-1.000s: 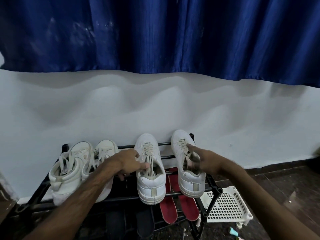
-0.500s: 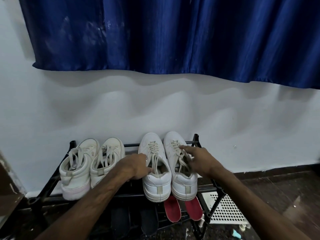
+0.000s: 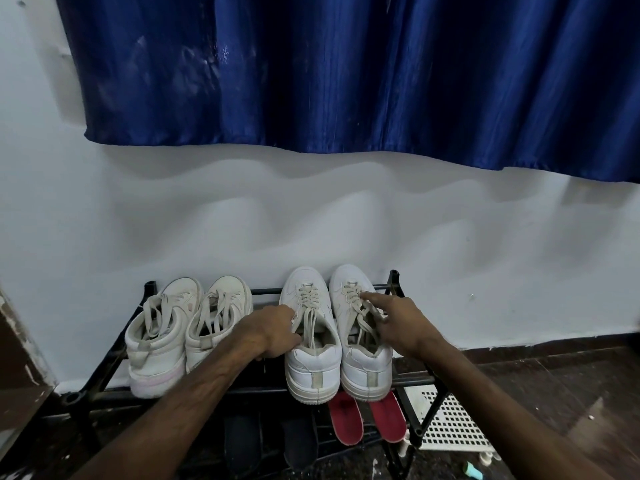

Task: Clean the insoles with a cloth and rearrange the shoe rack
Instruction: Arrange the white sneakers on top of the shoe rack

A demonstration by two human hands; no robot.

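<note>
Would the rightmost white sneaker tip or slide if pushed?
Probably slides rather than tips: the rightmost sneaker sits flat on a broad sole. Its heel seems to overhang the front rail of the rack, so pulling might drop it.
</note>
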